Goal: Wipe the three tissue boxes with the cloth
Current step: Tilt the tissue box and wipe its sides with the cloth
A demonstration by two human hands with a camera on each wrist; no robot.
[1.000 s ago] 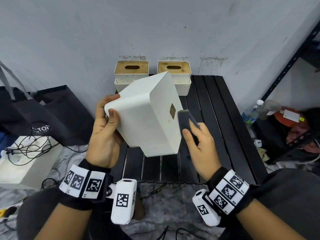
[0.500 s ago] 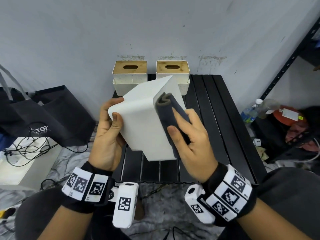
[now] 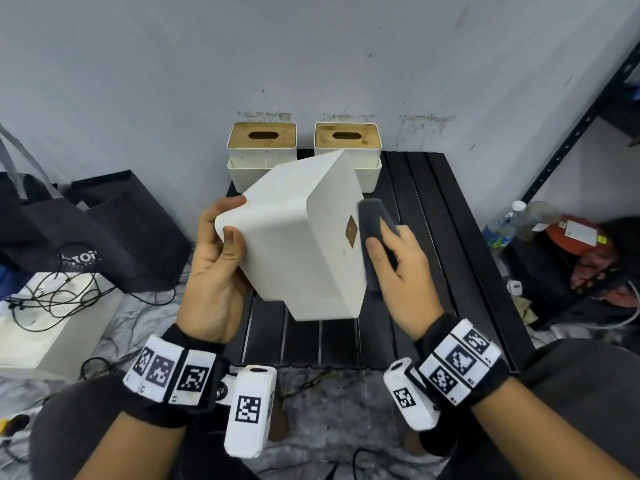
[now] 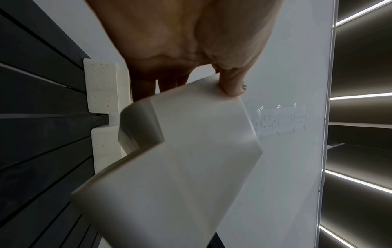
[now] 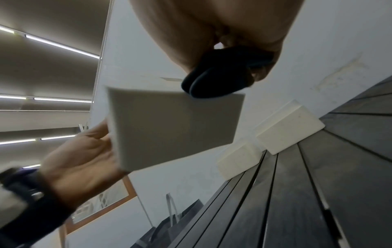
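Observation:
My left hand [image 3: 216, 261] grips a white tissue box [image 3: 298, 237] tilted on its side above the black slatted table [image 3: 426, 237]; its thumb lies on the near face [image 4: 232, 87]. My right hand [image 3: 394, 258] holds a folded dark grey cloth [image 3: 372, 233] against the box's right edge, beside a small wooden diamond mark. The cloth [image 5: 220, 75] shows bunched under the right fingers, touching the box [image 5: 174, 127]. Two more white tissue boxes with wooden lids, the left one [image 3: 262, 150] and the right one [image 3: 348, 143], stand side by side at the table's far edge against the wall.
A black bag [image 3: 86, 230] and a white case with tangled cables [image 3: 45, 306] lie on the floor at left. At right a black metal rack [image 3: 581, 133] stands with water bottles [image 3: 502, 226] and clutter beneath. A grey wall closes the back.
The cloth swept up across the box's near face and back to its right edge. The box stayed tilted in my left hand, shifting slightly.

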